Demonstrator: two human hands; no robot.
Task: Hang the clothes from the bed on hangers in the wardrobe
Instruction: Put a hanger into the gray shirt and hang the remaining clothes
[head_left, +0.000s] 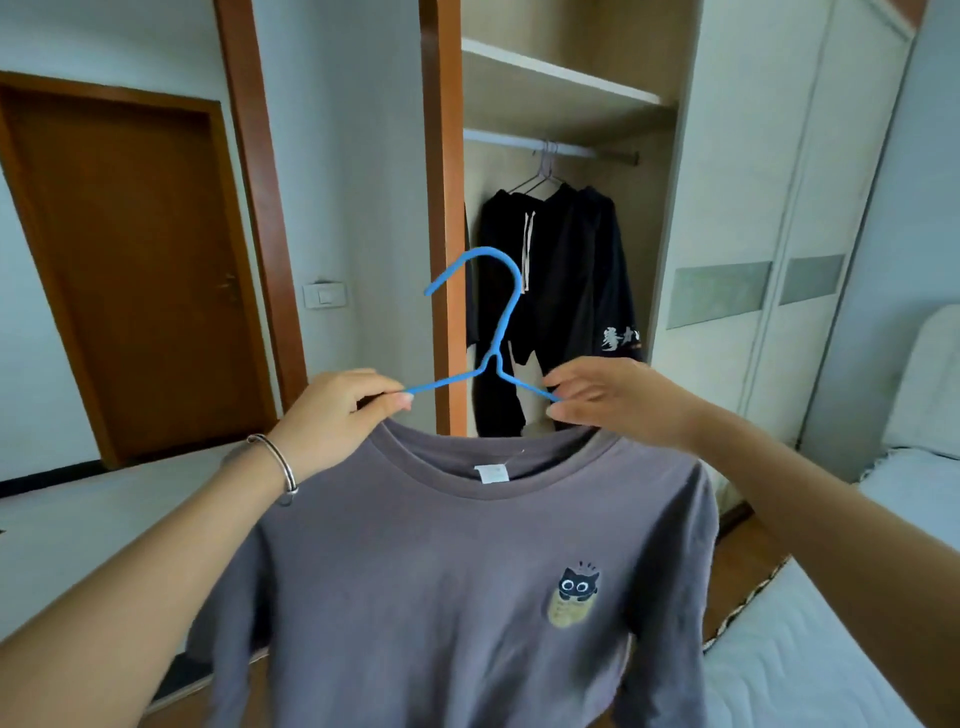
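Left hand (337, 410): pinching blue hanger (496, 332) at its L shoulder wire, fingers curled.
Right hand (608, 400): pinching hanger's R shoulder wire.
Grey T-shirt (441, 571): hanging on hanger, collar just below both hands, w/ body draping down btwn forearms.
Wardrobe (571, 93): standing open behind hanger; dark clothes (561, 291) hanging on rail (519, 141).
Bed (810, 649): lying at lower R.

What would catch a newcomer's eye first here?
The bright blue hanger at centre, pinched on each side by the left hand and right hand, with a grey T-shirt bearing a cat print hanging from it. Behind, dark clothes hang from the rail in the open wardrobe.
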